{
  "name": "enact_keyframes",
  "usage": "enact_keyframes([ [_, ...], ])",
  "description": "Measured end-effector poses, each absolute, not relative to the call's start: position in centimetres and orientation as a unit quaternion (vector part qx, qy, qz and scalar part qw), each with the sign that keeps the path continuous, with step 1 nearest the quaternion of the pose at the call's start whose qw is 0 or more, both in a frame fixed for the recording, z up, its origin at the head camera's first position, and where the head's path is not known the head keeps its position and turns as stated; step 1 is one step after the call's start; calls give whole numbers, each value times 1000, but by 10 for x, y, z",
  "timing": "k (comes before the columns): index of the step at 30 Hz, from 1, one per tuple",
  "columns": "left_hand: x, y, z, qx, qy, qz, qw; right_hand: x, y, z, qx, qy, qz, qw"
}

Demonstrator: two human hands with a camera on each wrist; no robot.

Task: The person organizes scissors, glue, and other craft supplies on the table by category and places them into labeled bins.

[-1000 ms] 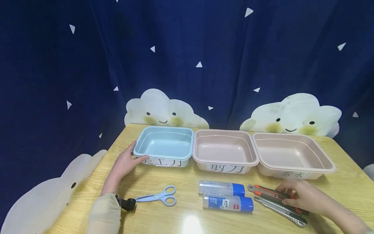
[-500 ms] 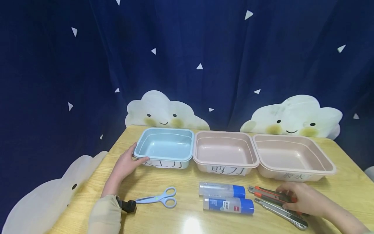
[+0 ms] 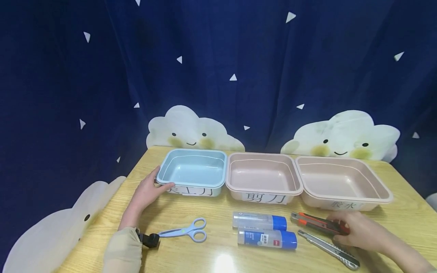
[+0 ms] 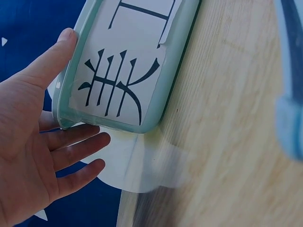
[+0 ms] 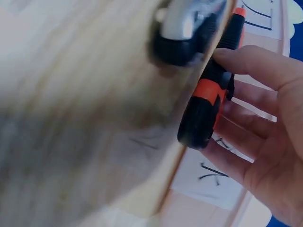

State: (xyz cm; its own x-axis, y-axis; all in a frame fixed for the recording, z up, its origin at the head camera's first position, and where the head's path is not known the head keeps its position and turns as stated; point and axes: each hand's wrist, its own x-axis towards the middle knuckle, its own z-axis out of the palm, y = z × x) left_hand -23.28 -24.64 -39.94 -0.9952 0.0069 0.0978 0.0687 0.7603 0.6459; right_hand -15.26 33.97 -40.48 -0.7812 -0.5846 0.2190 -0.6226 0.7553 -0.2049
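Note:
My left hand (image 3: 149, 190) holds the left front corner of a light blue plastic bin (image 3: 194, 168), thumb along the front rim. In the left wrist view the other fingers (image 4: 83, 151) reach round the bin's side and spread apart. My right hand (image 3: 356, 229) pinches black and orange utility knives (image 3: 315, 223), bunched together so they overlap in the head view. From the right wrist, the thumb lies over a black and orange handle (image 5: 203, 106), fingers behind it. A grey utility knife (image 3: 329, 248) lies just in front of this hand.
Two pink bins, the middle one (image 3: 264, 194) and the right one (image 3: 345, 199), stand beside the blue bin, all with paper labels. Two glue sticks with blue caps (image 3: 288, 240) lie at the centre. Light blue scissors (image 3: 186, 230) lie on the wooden table (image 3: 191, 258) near my left forearm.
My right hand has drawn the black and orange knives together and slightly away from the grey knife, which now lies separate. My left hand stays at the blue bin's corner.

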Motion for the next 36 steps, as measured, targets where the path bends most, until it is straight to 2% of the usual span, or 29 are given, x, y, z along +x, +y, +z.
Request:
enact_keyframes([
  [9,-233,-247,-401,-22,-937,-344,49,-153,325,-385,330,-926,89,161],
  [15,-233,-246,-400,-23,-937,-345,51,-152,306,-366,315,-932,84,159],
  [22,-233,-244,-399,-25,-935,-351,54,-163,281,-348,318,-924,71,198],
  [30,-234,-245,-400,-25,-935,-350,55,-186,252,-342,332,-915,65,221],
  [36,-235,-246,-401,-26,-933,-355,53,-202,232,-342,330,-917,71,213],
])
